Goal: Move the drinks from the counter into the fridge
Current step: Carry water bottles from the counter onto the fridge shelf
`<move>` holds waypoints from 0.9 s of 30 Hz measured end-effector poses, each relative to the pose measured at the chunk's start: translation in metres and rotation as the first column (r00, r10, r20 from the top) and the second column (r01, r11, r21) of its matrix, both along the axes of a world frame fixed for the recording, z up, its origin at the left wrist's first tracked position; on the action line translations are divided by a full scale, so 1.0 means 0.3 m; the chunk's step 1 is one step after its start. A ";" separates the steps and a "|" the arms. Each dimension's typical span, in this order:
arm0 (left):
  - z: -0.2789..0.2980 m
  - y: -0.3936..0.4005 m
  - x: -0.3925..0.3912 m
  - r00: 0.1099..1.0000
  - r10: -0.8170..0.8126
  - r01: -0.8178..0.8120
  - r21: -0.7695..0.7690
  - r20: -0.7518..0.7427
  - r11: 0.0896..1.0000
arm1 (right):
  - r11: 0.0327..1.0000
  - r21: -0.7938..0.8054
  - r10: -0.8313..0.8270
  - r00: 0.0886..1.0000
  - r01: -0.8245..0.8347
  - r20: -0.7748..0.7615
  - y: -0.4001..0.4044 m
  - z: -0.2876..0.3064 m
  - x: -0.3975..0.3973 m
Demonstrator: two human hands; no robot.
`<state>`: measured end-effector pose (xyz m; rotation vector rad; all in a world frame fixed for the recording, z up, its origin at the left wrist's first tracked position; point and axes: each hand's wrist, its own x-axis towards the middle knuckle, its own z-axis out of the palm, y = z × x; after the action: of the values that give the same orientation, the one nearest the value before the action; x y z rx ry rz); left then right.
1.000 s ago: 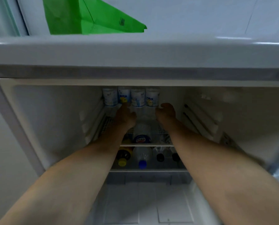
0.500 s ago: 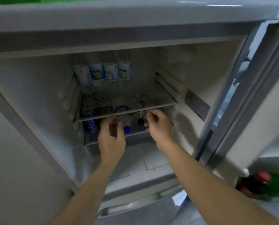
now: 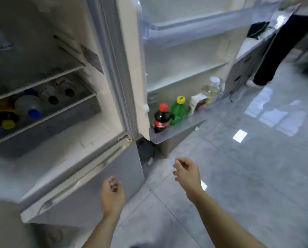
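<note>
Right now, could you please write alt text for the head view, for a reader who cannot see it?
Two empty hands, left hand and right hand, hang loosely before an open fridge. Its door shelf holds a cola bottle, a green bottle, a carton and a clear bottle; more bottles lie inside.

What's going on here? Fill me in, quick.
A person is loading drinks into an open fridge. Both hands are empty right now: the left hand and right hand hang in front of the fridge with fingers loosely curled. Bottles lie on the lower shelf. The door rack holds a cola bottle, a green bottle, a carton and a clear bottle.
</note>
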<state>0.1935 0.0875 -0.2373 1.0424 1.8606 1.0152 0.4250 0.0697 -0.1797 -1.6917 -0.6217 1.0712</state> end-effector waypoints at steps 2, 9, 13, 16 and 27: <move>-0.098 -0.113 0.070 0.997 -0.071 0.072 -0.146 0.011 0.987 | 0.990 -0.088 -0.113 0.993 0.114 0.012 -0.149 -0.066 0.143; -0.246 -0.340 0.103 0.904 -0.424 0.327 -0.544 -0.058 0.773 | 0.836 -0.394 -0.369 0.923 0.382 0.111 -0.677 -0.295 0.460; -0.275 -0.339 0.091 0.855 -0.508 0.322 -0.661 -0.106 0.678 | 0.729 -0.512 -0.463 0.878 0.454 0.119 -0.886 -0.374 0.489; -0.296 -0.289 0.117 0.834 -0.539 0.340 -0.661 -0.116 0.669 | 0.663 -0.581 -0.516 0.851 0.472 0.102 -0.979 -0.387 0.490; -0.357 0.064 0.558 0.680 -0.731 0.565 -0.674 0.055 0.476 | 0.457 -0.737 -0.665 0.741 0.498 0.089 -1.154 -0.411 0.477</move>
<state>0.3608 0.1068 -0.3442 1.2980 1.5450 -0.2519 0.5680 -0.2766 -0.3030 -2.1696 0.6527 0.9915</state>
